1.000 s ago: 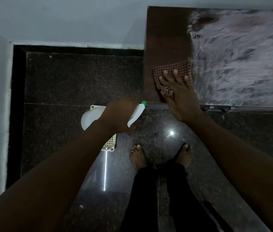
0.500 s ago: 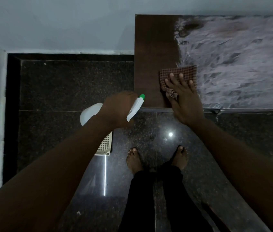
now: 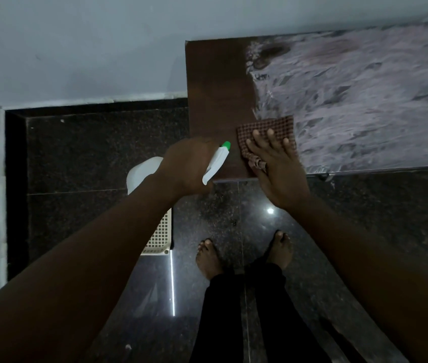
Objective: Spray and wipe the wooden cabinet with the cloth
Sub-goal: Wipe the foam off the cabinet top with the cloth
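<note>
Checked cloth (image 3: 265, 128) lay on the wooden cabinet (image 3: 215, 87) near its front left corner, at the edge of the whitish streaks (image 3: 352, 87). My right grip (image 3: 278, 169) pressed it flat, fingers straight. My left grip (image 3: 189, 166) was curled round the spray bottle (image 3: 217, 163), whose body was mostly hidden behind my wrist.

We can read no text, label, brand, number or sign anywhere; the spray bottle (image 3: 216, 165) at the frame's centre shows us only plain white and green.

My right hand (image 3: 278, 170) presses flat on the checked cloth (image 3: 269, 126) near the wooden cabinet's (image 3: 215, 100) front edge, beside the whitish streaks (image 3: 365, 95). My left hand (image 3: 189, 169) grips the spray bottle (image 3: 217, 162) at the front-left corner.
</note>
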The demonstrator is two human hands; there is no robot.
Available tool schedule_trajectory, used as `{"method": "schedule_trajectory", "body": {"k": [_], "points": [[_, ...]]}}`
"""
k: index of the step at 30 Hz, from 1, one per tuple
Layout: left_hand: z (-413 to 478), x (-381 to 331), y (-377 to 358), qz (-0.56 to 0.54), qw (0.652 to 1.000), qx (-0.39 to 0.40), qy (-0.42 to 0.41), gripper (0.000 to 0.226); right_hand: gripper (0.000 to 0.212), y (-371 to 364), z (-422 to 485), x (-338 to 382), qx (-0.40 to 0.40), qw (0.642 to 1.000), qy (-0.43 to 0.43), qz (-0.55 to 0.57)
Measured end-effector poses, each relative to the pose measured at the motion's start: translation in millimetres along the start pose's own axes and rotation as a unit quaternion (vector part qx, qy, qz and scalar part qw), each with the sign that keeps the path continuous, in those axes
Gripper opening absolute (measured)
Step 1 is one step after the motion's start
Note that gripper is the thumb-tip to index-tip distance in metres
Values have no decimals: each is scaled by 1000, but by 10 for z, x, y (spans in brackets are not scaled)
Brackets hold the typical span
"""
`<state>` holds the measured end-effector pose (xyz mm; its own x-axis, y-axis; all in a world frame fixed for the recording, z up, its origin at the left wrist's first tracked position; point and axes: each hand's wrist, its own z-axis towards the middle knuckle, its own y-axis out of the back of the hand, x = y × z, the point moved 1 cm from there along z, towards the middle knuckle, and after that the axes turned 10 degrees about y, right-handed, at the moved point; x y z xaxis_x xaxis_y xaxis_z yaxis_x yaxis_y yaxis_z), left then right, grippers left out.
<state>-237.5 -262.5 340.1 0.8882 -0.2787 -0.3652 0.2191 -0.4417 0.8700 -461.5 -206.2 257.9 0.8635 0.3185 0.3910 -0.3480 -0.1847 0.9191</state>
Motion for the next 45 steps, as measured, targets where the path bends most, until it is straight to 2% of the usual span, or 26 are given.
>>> {"method": "schedule_trajectory", "body": {"k": [5, 11, 16, 22, 30, 33, 39, 42, 45], "points": [[103, -114, 24, -9, 1000, 4, 0, 52, 59, -114, -246, 27, 31, 997, 55, -39], [223, -265, 45, 8, 1000, 17, 0, 56, 57, -109, -304, -3, 37, 998, 57, -18], [289, -328, 2, 4, 999, 14, 46, 54, 55, -59, -296, -3, 40, 998, 56, -8], [333, -306, 44, 30, 999, 10, 32, 52, 55, 56, -197, -64, 54, 997, 56, 1], [394, -269, 54, 41, 999, -19, 23, 37, 51, 302, 591, -573, 6, 999, -41, -4], [428, -274, 96, 31, 999, -16, 28, 34, 54, 232, 409, -476, 15, 1000, -12, -24], [468, -280, 146, 20, 999, -27, 25, 32, 59, 145, -67, -355, 81, 991, 77, -73], [481, -283, 151, 11, 999, -30, 23, 28, 57, 212, 101, -438, 78, 992, 75, -59], [508, -259, 127, 21, 999, -27, 29, 33, 54, 296, 475, -625, 45, 997, 28, -51]]}}
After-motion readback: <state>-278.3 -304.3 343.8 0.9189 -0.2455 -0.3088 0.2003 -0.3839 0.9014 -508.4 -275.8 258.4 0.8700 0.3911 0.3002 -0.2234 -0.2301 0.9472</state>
